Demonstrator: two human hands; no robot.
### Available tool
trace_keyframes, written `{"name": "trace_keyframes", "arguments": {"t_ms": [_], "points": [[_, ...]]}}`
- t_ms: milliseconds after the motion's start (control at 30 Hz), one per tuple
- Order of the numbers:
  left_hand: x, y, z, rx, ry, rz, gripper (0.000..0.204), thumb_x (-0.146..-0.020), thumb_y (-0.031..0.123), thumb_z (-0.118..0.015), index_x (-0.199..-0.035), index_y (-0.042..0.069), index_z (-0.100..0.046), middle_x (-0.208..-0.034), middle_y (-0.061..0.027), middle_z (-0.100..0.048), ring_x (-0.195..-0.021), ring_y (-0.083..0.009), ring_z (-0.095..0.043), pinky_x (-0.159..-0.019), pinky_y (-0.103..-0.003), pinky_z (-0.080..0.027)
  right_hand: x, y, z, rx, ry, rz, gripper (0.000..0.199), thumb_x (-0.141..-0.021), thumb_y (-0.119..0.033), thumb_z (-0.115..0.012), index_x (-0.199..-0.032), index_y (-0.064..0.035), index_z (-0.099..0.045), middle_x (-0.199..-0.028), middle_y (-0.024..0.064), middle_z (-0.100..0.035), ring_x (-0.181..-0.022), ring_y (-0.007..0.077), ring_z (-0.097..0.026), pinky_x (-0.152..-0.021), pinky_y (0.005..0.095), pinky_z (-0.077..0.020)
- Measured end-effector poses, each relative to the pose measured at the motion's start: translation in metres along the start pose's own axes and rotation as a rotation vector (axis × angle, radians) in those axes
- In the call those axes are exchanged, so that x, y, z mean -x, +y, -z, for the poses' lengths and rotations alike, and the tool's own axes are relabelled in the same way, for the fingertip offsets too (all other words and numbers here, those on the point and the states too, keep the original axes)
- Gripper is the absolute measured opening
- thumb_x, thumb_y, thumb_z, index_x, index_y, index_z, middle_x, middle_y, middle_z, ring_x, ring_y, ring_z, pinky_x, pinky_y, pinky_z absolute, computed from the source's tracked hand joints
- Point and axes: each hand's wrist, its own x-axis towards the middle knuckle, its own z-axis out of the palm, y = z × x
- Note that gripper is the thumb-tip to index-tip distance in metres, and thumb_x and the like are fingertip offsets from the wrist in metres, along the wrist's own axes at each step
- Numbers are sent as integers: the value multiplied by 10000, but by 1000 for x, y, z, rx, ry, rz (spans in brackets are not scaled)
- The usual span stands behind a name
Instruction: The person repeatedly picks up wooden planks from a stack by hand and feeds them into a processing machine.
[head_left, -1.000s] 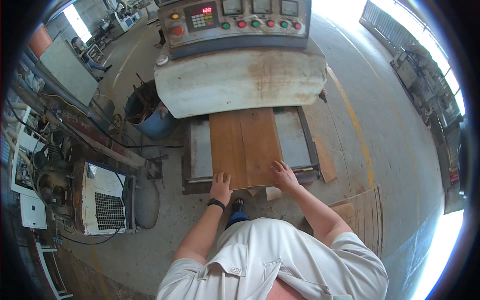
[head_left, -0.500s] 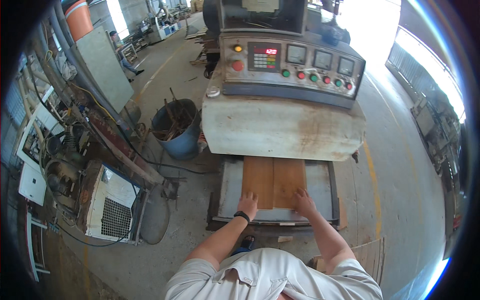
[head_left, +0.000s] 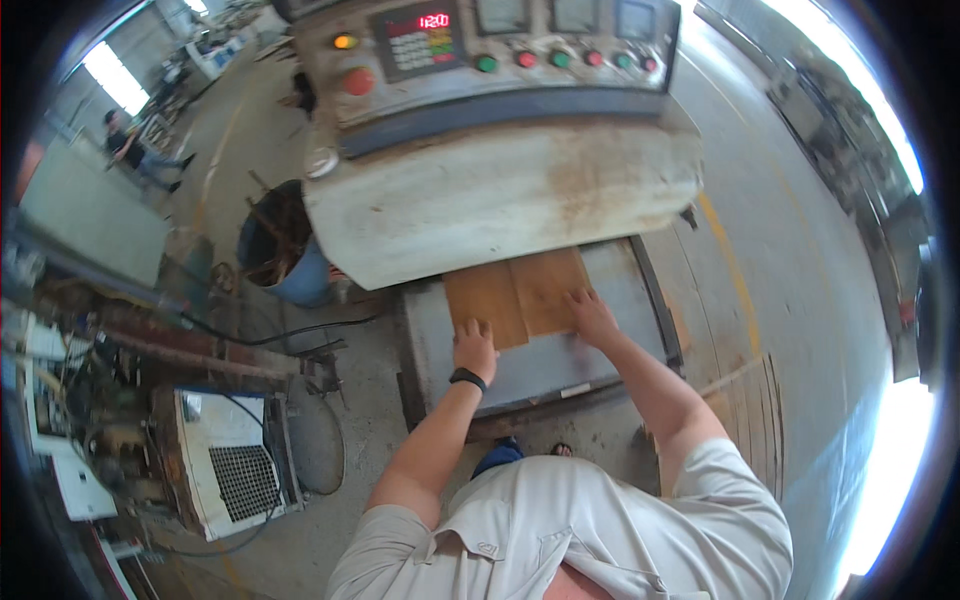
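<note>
Two brown wooden boards (head_left: 487, 306) lie side by side on the grey metal bed (head_left: 540, 372) of a large machine (head_left: 500, 205). Their far ends pass out of sight beneath its pale, rust-stained front cover. My left hand (head_left: 476, 350), with a dark band at the wrist, rests its spread fingers on the near left corner of the left board. On the other side, my right hand (head_left: 594, 318) lies with fingers stretched out over the near right corner of the right board (head_left: 550, 292). Neither hand is wrapped round a board. The thumbs are hard to make out.
Above the cover is a control panel (head_left: 480, 70) with coloured buttons and a lit red display. A blue bin (head_left: 300, 275) of wood scraps stands left of the machine. A black cable (head_left: 280, 338) runs across the floor. Flat sheets (head_left: 735, 425) lie at right. Another person (head_left: 140, 152) is far left.
Both boards have slid farther under the cover, with my hands following them forward. My view has tilted and come closer, so the machine sits higher and more to the left.
</note>
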Motion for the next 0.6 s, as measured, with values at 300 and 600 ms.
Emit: {"name": "trace_keyframes", "arguments": {"t_ms": [300, 600], "points": [[-36, 0, 8, -75, 44, -3, 637, -785, 283, -799, -1351, 90, -577, -1410, -179, -462, -1282, -407, -456, -1041, -452, -463, -29, 6, -2, -24, -15, -110, 319, -833, -28, -605, -1151, -39, -589, -1310, 166, -529, -1261, 352, -506, -1014, 427, -484], [-68, -4, 18, -116, 2, -20, 608, -810, 314, -787, -1333, 81, -583, -1383, -178, -469, -1270, -365, -472, -1000, -434, -491, -38, -3, -14, -51, 64, -174, 467, -821, -79, -657, -1283, -50, -588, -1458, 164, -447, -1388, 368, -392, -1113, 436, -403]]}}
